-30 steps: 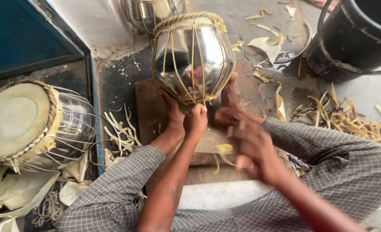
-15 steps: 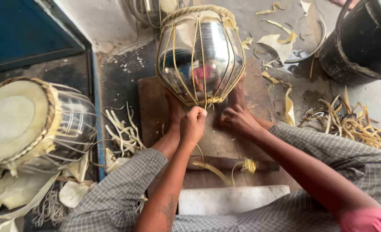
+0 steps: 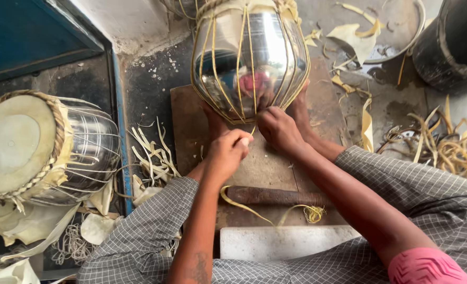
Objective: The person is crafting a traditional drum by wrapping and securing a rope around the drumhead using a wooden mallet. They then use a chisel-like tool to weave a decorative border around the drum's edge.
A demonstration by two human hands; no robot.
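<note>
Both hands are working at the lower rim of the shiny steel drum shell laced with pale yellow straps [image 3: 250, 58], which is lying just ahead (braced between bare feet): left hand [image 3: 227, 153] is pinching a strap end [image 3: 253, 130], right hand [image 3: 278, 128], curled, nearer the rim.

A shiny silver drum shell [image 3: 252, 58] is gleaming under pale yellow lacing strips [image 3: 212, 58], grey checked trousers [image 3: 138, 236] are showing, beside a blue door [image 3: 28, 37] and black bucket [image 3: 454, 42].
</note>
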